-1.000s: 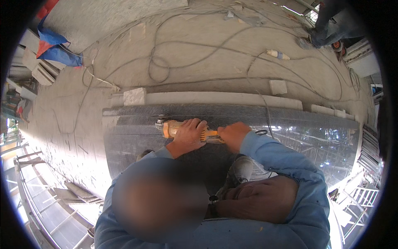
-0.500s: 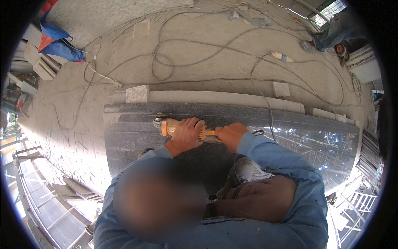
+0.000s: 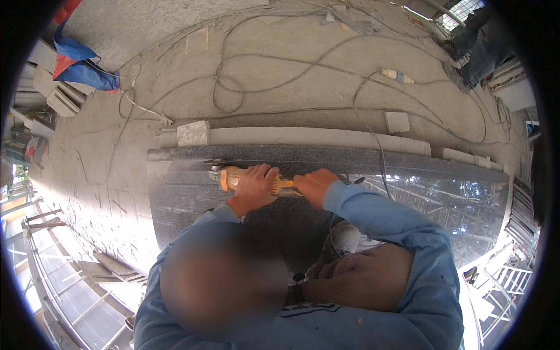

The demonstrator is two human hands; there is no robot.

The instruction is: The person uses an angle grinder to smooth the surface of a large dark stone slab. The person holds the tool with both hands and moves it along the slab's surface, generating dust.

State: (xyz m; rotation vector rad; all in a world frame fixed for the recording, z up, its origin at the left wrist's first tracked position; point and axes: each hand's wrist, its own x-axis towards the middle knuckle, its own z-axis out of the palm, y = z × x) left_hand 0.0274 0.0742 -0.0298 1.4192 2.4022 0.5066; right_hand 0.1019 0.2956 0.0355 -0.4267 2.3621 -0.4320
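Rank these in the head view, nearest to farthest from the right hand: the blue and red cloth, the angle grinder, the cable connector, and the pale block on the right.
1. Angle grinder: gripped by the right hand.
2. Pale block: beyond the hand, to the right.
3. Cable connector: right, farther out on the floor.
4. Blue and red cloth: far upper left.

Obstacle: cable over dark slab

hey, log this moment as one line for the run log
left hand: gripping yellow grinder body | right hand: gripping its rear end | grinder: over dark slab, head end leftward | cable: across slab's far edge
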